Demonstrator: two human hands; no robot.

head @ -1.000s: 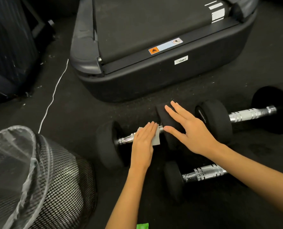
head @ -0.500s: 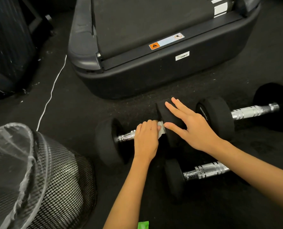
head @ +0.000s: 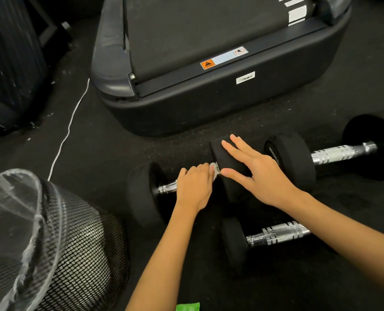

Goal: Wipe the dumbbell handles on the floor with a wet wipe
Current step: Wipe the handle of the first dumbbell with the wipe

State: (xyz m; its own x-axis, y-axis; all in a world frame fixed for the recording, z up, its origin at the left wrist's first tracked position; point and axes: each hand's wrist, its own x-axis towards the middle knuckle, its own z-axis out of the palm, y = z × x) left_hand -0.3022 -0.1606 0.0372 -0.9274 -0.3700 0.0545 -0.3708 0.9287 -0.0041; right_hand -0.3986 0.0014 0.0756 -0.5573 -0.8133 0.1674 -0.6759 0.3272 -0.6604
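Left hand [head: 194,187] curled round wet wipe [head: 213,170] on dumbbell handle [head: 167,188]; right hand [head: 257,173] flat, spread on its weight.

Treadmill base [head: 220,108] close behind; mesh bin [head: 70,243] left.

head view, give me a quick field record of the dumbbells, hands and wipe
dumbbells: three on the floor
left hand: closed over the near-left dumbbell's handle, wet wipe under the fingers
right hand: flat and open on that dumbbell's right head
far-right dumbbell handle: untouched
nearest dumbbell handle: untouched
bin: mesh, lined, at left
treadmill: behind the dumbbells
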